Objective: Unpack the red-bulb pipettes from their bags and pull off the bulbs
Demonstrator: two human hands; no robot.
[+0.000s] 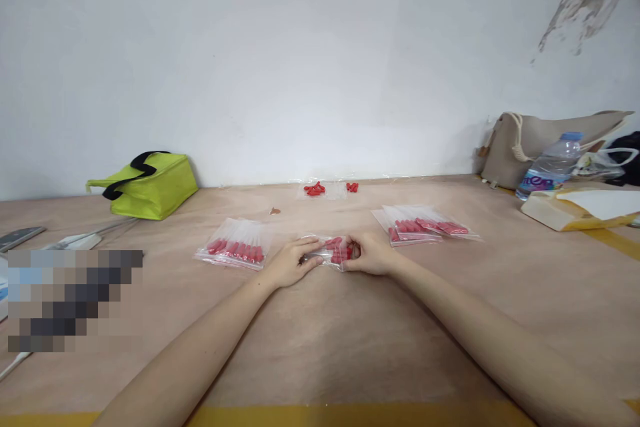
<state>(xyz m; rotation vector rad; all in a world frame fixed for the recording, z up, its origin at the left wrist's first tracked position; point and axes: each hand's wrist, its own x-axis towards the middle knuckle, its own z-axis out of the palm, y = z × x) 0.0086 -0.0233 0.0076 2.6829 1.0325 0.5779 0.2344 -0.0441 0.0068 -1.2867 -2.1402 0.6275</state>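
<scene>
A small clear plastic bag (333,250) with red capsules in it lies on the tan table (320,340) between both hands. My left hand (290,263) pinches its left edge with the fingers pressed together. On its right edge my right hand (369,254) is closed, fingers curled round the plastic. A filled bag of red capsules (236,251) rests to the left. Two overlapping filled bags (423,225) lie to the right. Loose red capsules (315,189) sit farther back on a clear bag near the wall.
A lime-green lunch bag (150,185) stands at the back left. A beige tote (535,143), a water bottle (549,167) and a yellow-edged pad (580,208) crowd the back right. A phone (19,237) and a pixelated patch are at the left edge.
</scene>
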